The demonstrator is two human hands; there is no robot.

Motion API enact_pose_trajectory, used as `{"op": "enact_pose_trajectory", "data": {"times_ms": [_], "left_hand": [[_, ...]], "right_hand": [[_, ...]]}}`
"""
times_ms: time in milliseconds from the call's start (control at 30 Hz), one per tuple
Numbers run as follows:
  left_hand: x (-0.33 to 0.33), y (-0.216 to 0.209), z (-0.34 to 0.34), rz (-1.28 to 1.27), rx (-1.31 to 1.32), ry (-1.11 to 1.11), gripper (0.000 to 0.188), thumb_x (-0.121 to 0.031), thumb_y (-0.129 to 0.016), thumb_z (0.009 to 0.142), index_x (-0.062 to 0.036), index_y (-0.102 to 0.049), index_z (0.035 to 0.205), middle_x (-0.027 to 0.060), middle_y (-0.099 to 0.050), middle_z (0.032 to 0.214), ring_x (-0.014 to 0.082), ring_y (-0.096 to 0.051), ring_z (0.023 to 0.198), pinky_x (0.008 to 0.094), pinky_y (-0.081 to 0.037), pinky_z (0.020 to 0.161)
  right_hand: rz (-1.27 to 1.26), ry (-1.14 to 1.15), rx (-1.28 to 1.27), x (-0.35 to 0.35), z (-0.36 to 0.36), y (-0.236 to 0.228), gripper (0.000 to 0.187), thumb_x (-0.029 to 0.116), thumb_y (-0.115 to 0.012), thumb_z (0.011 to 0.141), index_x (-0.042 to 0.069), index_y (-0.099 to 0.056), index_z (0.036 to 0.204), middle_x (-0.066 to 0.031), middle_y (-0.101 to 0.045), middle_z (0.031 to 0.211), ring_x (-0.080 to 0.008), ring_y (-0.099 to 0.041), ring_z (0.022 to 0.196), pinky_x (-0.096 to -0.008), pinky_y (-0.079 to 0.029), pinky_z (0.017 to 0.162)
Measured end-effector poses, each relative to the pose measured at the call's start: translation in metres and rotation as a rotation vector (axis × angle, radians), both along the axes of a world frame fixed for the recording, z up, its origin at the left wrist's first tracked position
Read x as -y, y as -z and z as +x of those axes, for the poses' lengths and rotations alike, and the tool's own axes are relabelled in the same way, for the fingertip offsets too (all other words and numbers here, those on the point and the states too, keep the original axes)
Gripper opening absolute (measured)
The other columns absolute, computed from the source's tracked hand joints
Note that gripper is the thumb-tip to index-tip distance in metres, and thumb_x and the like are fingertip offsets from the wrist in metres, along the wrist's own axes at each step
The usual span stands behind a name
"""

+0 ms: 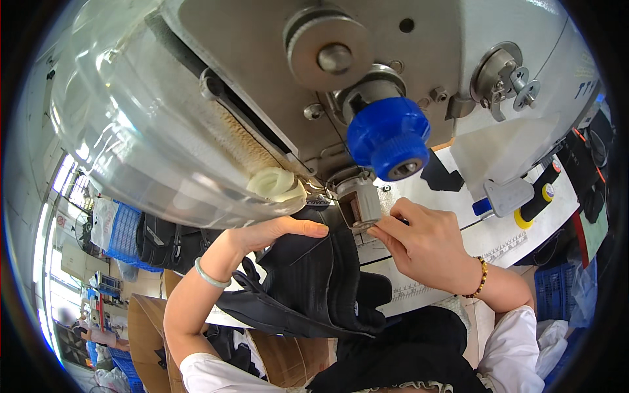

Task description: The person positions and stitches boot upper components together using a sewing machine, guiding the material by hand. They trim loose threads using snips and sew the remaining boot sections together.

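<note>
A sewing machine (262, 46) fills the upper part of the view, with a large blue knob (390, 137) on its front. Beneath it lies a black padded fabric bag (301, 281), its upper edge close to the needle area. My left hand (268, 234) grips the bag near that edge, thumb stretched over the top and the other fingers mostly hidden. Beside the small metal block (360, 203) by the needle, my right hand (419, 245) is closed in a pinch. What lies between its fingertips is too small to make out.
A clear curved plastic shield (151, 144) covers the machine's left side. On the white table to the right are a ruler strip (504, 245) and a yellow-and-black tool (538, 196). Black bags (164, 239), a cardboard box (147, 327) and blue crates (555, 288) stand around.
</note>
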State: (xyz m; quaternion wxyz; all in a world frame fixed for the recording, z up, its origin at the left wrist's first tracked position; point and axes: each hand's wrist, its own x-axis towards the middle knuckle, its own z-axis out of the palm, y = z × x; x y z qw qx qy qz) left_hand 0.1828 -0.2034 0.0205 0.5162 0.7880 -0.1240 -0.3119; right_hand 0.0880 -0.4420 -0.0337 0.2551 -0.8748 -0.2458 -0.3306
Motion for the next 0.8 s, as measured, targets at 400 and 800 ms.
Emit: {"op": "enact_pose_trajectory", "data": {"times_ms": [400, 800], "left_hand": [[0.003, -0.008, -0.003, 0.02, -0.028, 0.015, 0.045, -0.01, -0.083, 0.069, -0.0024, -0.06, 0.107, -0.0014, -0.057, 0.095, 0.0074, -0.053, 0.084, 0.0224, -0.045, 0.076], [0.017, -0.029, -0.015, 0.177, 0.119, 0.125, 0.057, -0.041, -0.077, 0.075, 0.0004, -0.059, 0.11, 0.0067, -0.061, 0.104, 0.0129, -0.054, 0.095, 0.0275, -0.043, 0.085]], "right_hand": [[-0.265, -0.06, 0.262, 0.008, 0.017, -0.004, 0.02, 0.012, -0.066, 0.063, 0.014, -0.065, 0.082, -0.0012, -0.052, 0.081, -0.0141, -0.055, 0.069, -0.0275, -0.042, 0.052], [-0.441, -0.317, 0.26, 0.03, 0.05, -0.025, 0.039, 0.012, -0.064, 0.068, 0.014, -0.065, 0.107, 0.0028, -0.053, 0.082, -0.0114, -0.055, 0.069, -0.0245, -0.045, 0.054]]}}
